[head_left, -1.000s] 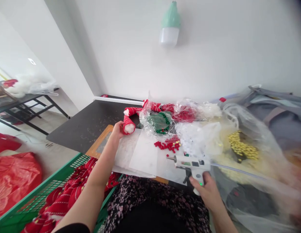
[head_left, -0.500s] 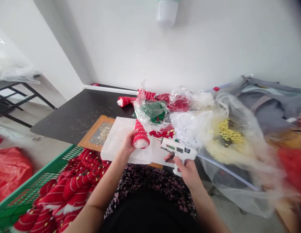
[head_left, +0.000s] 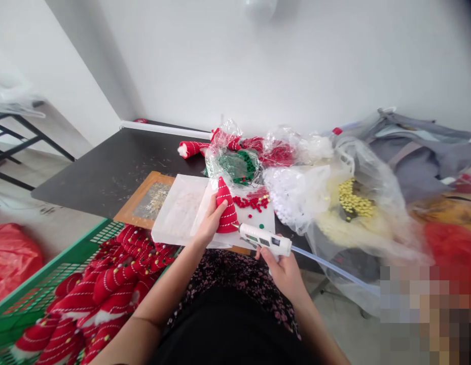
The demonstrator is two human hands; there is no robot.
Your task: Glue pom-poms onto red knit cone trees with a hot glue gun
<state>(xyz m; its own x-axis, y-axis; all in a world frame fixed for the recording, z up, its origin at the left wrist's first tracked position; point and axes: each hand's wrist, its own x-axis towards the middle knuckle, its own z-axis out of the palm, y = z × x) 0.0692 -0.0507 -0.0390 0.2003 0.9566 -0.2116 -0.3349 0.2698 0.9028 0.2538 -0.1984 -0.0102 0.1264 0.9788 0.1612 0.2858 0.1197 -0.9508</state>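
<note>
A red knitted cone with white stitched stripes (head_left: 226,210) stands point-up in my left hand (head_left: 211,219), whose fingers wrap its left side. My right hand (head_left: 283,268) grips a white glue gun (head_left: 264,239) by its handle. The gun's nozzle is at the cone's lower right edge; whether it touches is too small to tell. A clear glue stick (head_left: 330,263) runs out of the gun's back. Just behind lie red pompoms (head_left: 254,201), and a green pompom (head_left: 261,226) rests on the white paper (head_left: 178,208).
A green basket (head_left: 41,276) of decorated red cones stands at the lower left. On the dark table (head_left: 106,167) are a wooden frame (head_left: 131,203), bagged green pompoms (head_left: 245,167) and white pompoms (head_left: 283,197). Yellow pompoms (head_left: 355,197) lie in plastic at the right.
The cone has turned from showing its white fluffy base to standing with its striped side in view. The glue gun has moved left and down, bringing its nozzle to the cone.
</note>
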